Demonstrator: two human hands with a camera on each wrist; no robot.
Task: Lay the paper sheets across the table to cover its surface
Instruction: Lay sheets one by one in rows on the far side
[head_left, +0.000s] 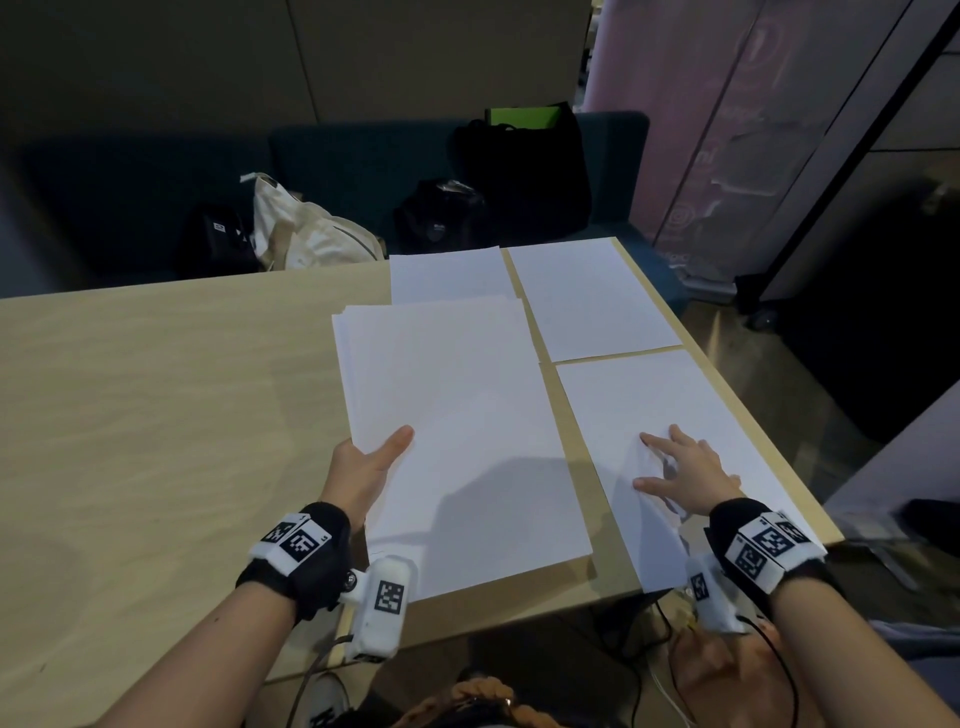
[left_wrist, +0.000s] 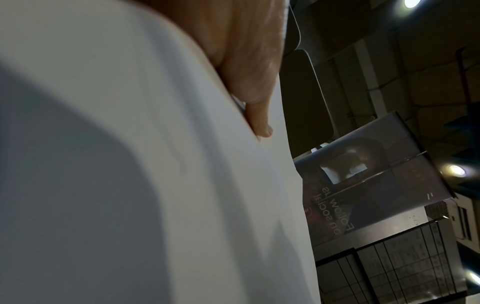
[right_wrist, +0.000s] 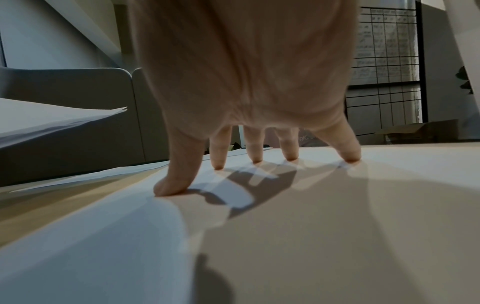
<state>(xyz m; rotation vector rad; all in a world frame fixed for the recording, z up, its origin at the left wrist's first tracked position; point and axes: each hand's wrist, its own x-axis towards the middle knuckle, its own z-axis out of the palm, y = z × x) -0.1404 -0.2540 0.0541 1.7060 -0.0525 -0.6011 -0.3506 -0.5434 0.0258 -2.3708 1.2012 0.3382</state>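
Bags on a dark sofa (head_left: 363, 161)
A cream tote bag (head_left: 306, 228) sits between black bags (head_left: 441, 215); a pinkish banner (head_left: 727, 130) stands right.

1. Filling the left and centre: white paper stack (left_wrist: 135, 164), seen close from below its surface, part shadowed.
2. Pressed against its upper edge: left hand (left_wrist: 241, 61), thumb tip (left_wrist: 262, 125) lying on the sheet.
3. Behind, at right: dark banner (left_wrist: 369, 181) with mirrored lettering, gridded panel (left_wrist: 389, 265), ceiling lights (left_wrist: 455, 170).
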